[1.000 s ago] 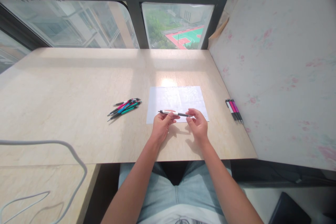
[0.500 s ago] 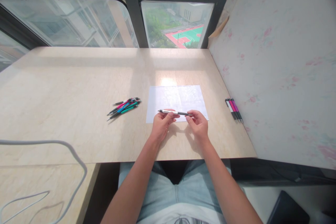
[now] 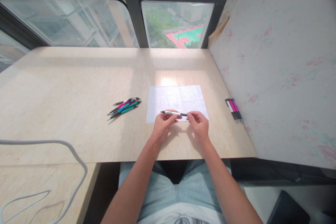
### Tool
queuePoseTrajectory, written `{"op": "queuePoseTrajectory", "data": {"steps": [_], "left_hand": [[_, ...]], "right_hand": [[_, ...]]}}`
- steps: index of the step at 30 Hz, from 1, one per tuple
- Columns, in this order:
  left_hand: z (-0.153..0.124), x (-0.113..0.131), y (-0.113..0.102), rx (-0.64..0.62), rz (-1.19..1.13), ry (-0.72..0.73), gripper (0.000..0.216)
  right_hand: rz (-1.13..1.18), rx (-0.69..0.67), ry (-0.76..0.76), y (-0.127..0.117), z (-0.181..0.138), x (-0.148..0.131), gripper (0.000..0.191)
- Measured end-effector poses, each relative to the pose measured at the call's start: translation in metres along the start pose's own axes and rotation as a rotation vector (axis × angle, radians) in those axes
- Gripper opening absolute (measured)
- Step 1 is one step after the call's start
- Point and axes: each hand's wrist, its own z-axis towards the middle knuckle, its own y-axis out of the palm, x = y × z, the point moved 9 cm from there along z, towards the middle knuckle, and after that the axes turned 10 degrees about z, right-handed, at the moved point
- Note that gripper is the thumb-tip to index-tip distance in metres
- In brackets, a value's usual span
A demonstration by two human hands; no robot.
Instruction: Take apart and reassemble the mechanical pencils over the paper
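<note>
A white pen [image 3: 173,113] with a black grip lies level between my two hands, above the near edge of a white sheet of paper [image 3: 176,98]. My left hand [image 3: 163,125] pinches its white barrel near the middle, thumb on the near side and fingers behind. At the dark right end, my right hand [image 3: 198,125] grips the pen between thumb and fingers, covering its tip. To the left is a loose pile of pens [image 3: 124,107] in black, pink, blue, green and white. Several pens [image 3: 234,110], white and pink-purple with black grips, lie side by side at the right.
The pale desk [image 3: 78,94] ends at a dark-framed window at the back. A flower-patterned wall [image 3: 283,63] borders its right side. A grey cable [image 3: 78,154] loops over the lower left, by a second, lower surface.
The pen has shifted slightly to the right, and its dark tip end is now hidden in my right fingers. My left hand has moved slightly right with it.
</note>
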Motion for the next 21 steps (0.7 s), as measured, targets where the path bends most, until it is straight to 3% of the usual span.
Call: {"op": "queuePoseTrajectory", "data": {"steps": [4,7,11,17,21], "left_hand": [[0.0013,-0.0004,-0.0046,0.043,-0.055,0.000,0.030],[0.0009,-0.0014,-0.0048,0.046,-0.050,-0.012,0.031],[0.0003,-0.0014,-0.0049,0.050,-0.026,-0.016,0.032],[0.0025,-0.0036,-0.0089,0.085,-0.061,-0.011,0.032],[0.0034,-0.0058,-0.0099,0.085,-0.093,-0.015,0.031]], "right_hand": [[0.078,-0.087,0.016,0.0089,-0.0006,-0.0001,0.037],[0.070,-0.048,0.065,0.0056,0.0004,0.0044,0.029],[-0.031,-0.022,0.053,0.0028,0.0008,0.0060,0.047],[0.009,-0.036,0.014,0.0044,-0.0012,0.0033,0.025],[0.072,-0.068,0.016,0.0065,-0.0015,0.0051,0.034]]}}
